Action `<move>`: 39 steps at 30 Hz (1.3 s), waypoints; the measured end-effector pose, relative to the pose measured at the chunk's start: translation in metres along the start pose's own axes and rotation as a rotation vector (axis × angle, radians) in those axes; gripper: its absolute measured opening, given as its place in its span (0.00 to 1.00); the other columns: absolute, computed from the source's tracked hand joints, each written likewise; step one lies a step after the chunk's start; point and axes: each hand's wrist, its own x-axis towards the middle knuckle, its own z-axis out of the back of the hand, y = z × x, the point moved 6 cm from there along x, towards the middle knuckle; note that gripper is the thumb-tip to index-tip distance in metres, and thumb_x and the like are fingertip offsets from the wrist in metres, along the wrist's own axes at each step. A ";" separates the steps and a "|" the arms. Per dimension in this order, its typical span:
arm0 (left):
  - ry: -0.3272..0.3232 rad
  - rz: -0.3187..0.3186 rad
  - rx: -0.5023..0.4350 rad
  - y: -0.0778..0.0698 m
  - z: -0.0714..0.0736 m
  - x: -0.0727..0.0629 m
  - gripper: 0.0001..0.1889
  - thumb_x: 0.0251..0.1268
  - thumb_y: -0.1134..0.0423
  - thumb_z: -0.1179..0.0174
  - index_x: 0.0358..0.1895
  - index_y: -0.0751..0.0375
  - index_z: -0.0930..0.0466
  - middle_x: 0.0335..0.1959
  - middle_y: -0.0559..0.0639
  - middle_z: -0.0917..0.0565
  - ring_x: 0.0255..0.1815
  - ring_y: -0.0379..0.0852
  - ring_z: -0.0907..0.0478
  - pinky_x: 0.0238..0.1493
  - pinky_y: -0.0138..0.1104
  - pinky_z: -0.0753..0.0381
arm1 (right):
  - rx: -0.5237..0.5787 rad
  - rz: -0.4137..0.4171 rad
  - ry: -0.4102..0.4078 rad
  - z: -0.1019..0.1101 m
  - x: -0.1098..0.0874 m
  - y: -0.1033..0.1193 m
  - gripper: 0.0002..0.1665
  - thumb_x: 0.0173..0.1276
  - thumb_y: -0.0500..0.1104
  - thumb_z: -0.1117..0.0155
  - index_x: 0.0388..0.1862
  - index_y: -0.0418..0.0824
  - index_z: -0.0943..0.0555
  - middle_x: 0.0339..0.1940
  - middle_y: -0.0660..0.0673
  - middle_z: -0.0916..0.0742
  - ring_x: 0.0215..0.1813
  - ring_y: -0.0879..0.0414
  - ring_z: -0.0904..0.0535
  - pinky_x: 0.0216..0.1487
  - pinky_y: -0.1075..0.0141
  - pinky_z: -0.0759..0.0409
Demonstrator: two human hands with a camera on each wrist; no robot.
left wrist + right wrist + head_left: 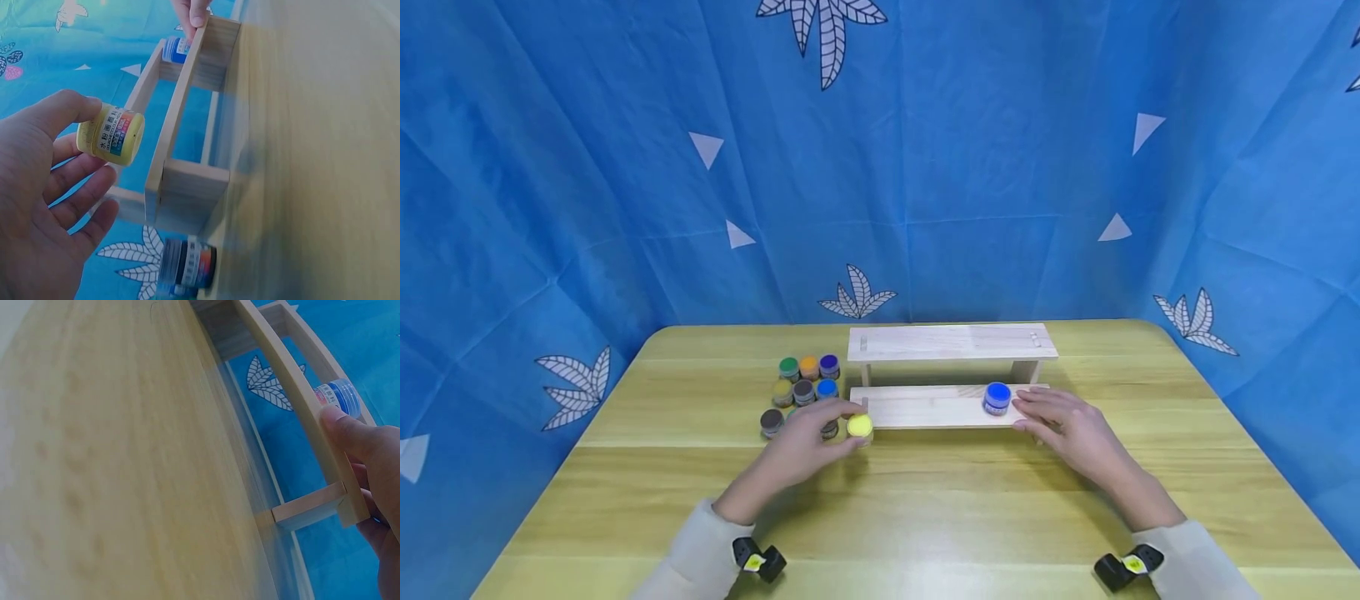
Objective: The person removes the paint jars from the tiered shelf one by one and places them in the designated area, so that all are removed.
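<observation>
My left hand (811, 439) pinches a small paint jar with yellow paint (860, 427) at the front left corner of a two-tier wooden rack (925, 408). In the left wrist view, the yellow jar (115, 135) is tilted, its printed label visible, the other fingers spread loosely below it. A blue paint jar (997, 398) stands upright toward the right of the rack's lower board. Beside it, my right hand (1071, 429) rests at the board's right end, fingers loosely bent. In the right wrist view, the thumb (340, 425) lies against the board's front edge, near the blue jar (340, 398).
Several paint jars, among them green (788, 368), orange (808, 367), purple (829, 366) and dark ones (772, 422), stand grouped left of the rack, partly behind my left hand. The upper board (951, 342) rises behind the lower one. A blue curtain (880, 167) hangs behind the wooden table (925, 508).
</observation>
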 end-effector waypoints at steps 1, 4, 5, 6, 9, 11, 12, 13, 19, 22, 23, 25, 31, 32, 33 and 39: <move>0.000 -0.005 0.000 0.001 0.001 -0.002 0.21 0.62 0.53 0.32 0.56 0.55 0.19 0.53 0.46 0.18 0.51 0.46 0.20 0.51 0.45 0.18 | -0.001 0.001 0.000 0.000 0.000 0.000 0.23 0.57 0.46 0.25 0.52 0.42 0.14 0.54 0.44 0.14 0.58 0.43 0.21 0.60 0.44 0.27; 0.004 -0.013 -0.007 0.006 0.004 -0.007 0.20 0.62 0.54 0.32 0.56 0.56 0.19 0.53 0.47 0.17 0.50 0.45 0.20 0.50 0.45 0.18 | -0.001 0.004 -0.003 0.001 0.001 -0.001 0.23 0.57 0.46 0.25 0.52 0.42 0.14 0.54 0.44 0.14 0.58 0.43 0.21 0.60 0.44 0.27; 0.004 -0.014 -0.004 0.008 0.005 -0.008 0.20 0.62 0.55 0.32 0.56 0.56 0.19 0.52 0.47 0.17 0.49 0.44 0.20 0.50 0.44 0.18 | -0.002 0.004 -0.007 0.002 0.001 -0.001 0.23 0.57 0.46 0.25 0.52 0.42 0.14 0.54 0.44 0.14 0.58 0.43 0.21 0.60 0.44 0.27; 0.001 -0.015 -0.003 0.011 0.007 -0.010 0.20 0.62 0.55 0.32 0.56 0.56 0.19 0.52 0.46 0.17 0.48 0.44 0.20 0.50 0.44 0.18 | -0.002 0.002 -0.011 0.002 0.002 -0.001 0.23 0.57 0.46 0.25 0.52 0.42 0.14 0.54 0.44 0.14 0.58 0.43 0.21 0.60 0.44 0.27; -0.003 -0.013 -0.010 0.017 0.009 -0.013 0.20 0.62 0.56 0.32 0.56 0.55 0.19 0.50 0.44 0.17 0.46 0.42 0.20 0.49 0.44 0.18 | -0.006 0.000 -0.023 0.004 0.004 -0.003 0.23 0.56 0.46 0.24 0.51 0.42 0.13 0.53 0.44 0.14 0.58 0.44 0.20 0.60 0.45 0.27; 0.001 -0.008 -0.015 0.020 0.011 -0.015 0.19 0.62 0.57 0.32 0.56 0.54 0.19 0.49 0.42 0.17 0.46 0.41 0.20 0.50 0.44 0.18 | -0.007 -0.001 -0.026 0.005 0.004 -0.003 0.23 0.56 0.46 0.24 0.51 0.42 0.13 0.53 0.44 0.14 0.57 0.44 0.20 0.59 0.46 0.27; 0.005 -0.006 -0.018 0.022 0.012 -0.017 0.19 0.62 0.57 0.32 0.56 0.55 0.19 0.49 0.42 0.17 0.46 0.41 0.20 0.50 0.43 0.18 | -0.007 0.000 -0.026 0.005 0.004 -0.003 0.23 0.56 0.46 0.24 0.51 0.42 0.13 0.53 0.44 0.14 0.57 0.44 0.20 0.59 0.46 0.27; 0.010 -0.002 -0.020 0.024 0.012 -0.018 0.20 0.62 0.58 0.32 0.56 0.55 0.19 0.50 0.43 0.17 0.47 0.42 0.20 0.51 0.43 0.18 | -0.006 0.001 -0.025 0.005 0.004 -0.003 0.23 0.56 0.45 0.24 0.51 0.42 0.13 0.53 0.44 0.14 0.57 0.43 0.20 0.59 0.46 0.27; 0.041 0.047 0.001 0.034 0.013 -0.026 0.20 0.61 0.55 0.31 0.56 0.55 0.19 0.49 0.44 0.17 0.47 0.44 0.20 0.51 0.40 0.18 | 0.000 -0.003 -0.023 0.004 0.004 -0.003 0.22 0.56 0.45 0.24 0.51 0.42 0.13 0.53 0.45 0.14 0.58 0.43 0.21 0.59 0.46 0.27; 0.065 0.066 0.011 0.039 0.012 -0.029 0.20 0.61 0.54 0.31 0.56 0.54 0.19 0.48 0.42 0.17 0.46 0.43 0.20 0.50 0.40 0.19 | 0.003 -0.005 -0.020 0.003 0.004 -0.002 0.22 0.56 0.46 0.24 0.51 0.42 0.13 0.54 0.45 0.14 0.58 0.44 0.21 0.60 0.46 0.28; 0.072 0.068 0.010 0.040 0.011 -0.030 0.20 0.61 0.54 0.31 0.56 0.54 0.19 0.47 0.42 0.17 0.46 0.42 0.20 0.50 0.39 0.19 | 0.004 -0.005 -0.020 0.003 0.004 -0.001 0.23 0.56 0.46 0.24 0.51 0.42 0.13 0.54 0.45 0.14 0.58 0.44 0.21 0.59 0.46 0.27; 0.088 0.071 0.004 0.043 0.010 -0.032 0.20 0.61 0.55 0.31 0.56 0.55 0.19 0.46 0.41 0.17 0.45 0.42 0.21 0.49 0.39 0.19 | 0.006 -0.001 -0.021 0.003 0.003 -0.001 0.23 0.55 0.45 0.24 0.51 0.42 0.13 0.54 0.45 0.14 0.58 0.44 0.21 0.59 0.46 0.27; 0.121 0.086 -0.016 0.050 0.006 -0.037 0.20 0.60 0.56 0.30 0.54 0.57 0.18 0.42 0.38 0.19 0.44 0.40 0.22 0.48 0.36 0.19 | 0.003 -0.006 -0.017 0.000 0.002 -0.001 0.23 0.55 0.46 0.24 0.51 0.43 0.13 0.54 0.45 0.14 0.58 0.45 0.20 0.60 0.47 0.27; 0.124 0.090 -0.016 0.051 0.005 -0.037 0.20 0.59 0.57 0.30 0.54 0.57 0.18 0.41 0.37 0.19 0.43 0.40 0.22 0.47 0.36 0.19 | 0.003 -0.007 -0.017 0.000 0.002 -0.002 0.23 0.55 0.46 0.24 0.51 0.43 0.13 0.54 0.45 0.14 0.58 0.45 0.20 0.60 0.47 0.27; 0.128 0.094 -0.017 0.052 0.005 -0.037 0.20 0.59 0.57 0.30 0.54 0.57 0.18 0.41 0.37 0.20 0.43 0.39 0.22 0.47 0.35 0.19 | 0.002 -0.007 -0.017 0.000 0.002 -0.002 0.23 0.55 0.46 0.24 0.51 0.43 0.13 0.54 0.45 0.14 0.58 0.45 0.20 0.60 0.47 0.27; 0.167 0.119 -0.024 0.058 0.001 -0.039 0.19 0.59 0.56 0.29 0.52 0.55 0.17 0.40 0.36 0.20 0.42 0.38 0.22 0.45 0.34 0.19 | 0.007 -0.009 -0.010 0.001 0.001 -0.001 0.23 0.56 0.46 0.24 0.51 0.43 0.13 0.54 0.45 0.14 0.58 0.45 0.21 0.60 0.46 0.28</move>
